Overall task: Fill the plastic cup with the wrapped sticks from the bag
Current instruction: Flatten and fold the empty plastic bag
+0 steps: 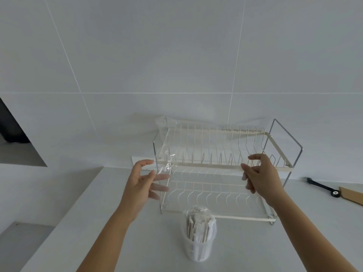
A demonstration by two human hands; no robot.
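Observation:
A clear plastic cup (198, 246) stands on the counter near me, packed with several upright paper-wrapped sticks (197, 226). Above and behind it I hold a transparent plastic bag (167, 163) stretched in front of a dish rack; the film is almost invisible apart from creases at its left side. My left hand (140, 183) is at the bag's left edge, and its fingers look blurred through the plastic. My right hand (259, 175) pinches the bag's right edge. I cannot make out any sticks inside the bag.
A white two-tier wire dish rack (216, 165) stands against the tiled wall behind the bag. At the far right lie a black tool (324, 188) and a brown cardboard piece (351, 195). The counter's edge drops away on the left (64, 216).

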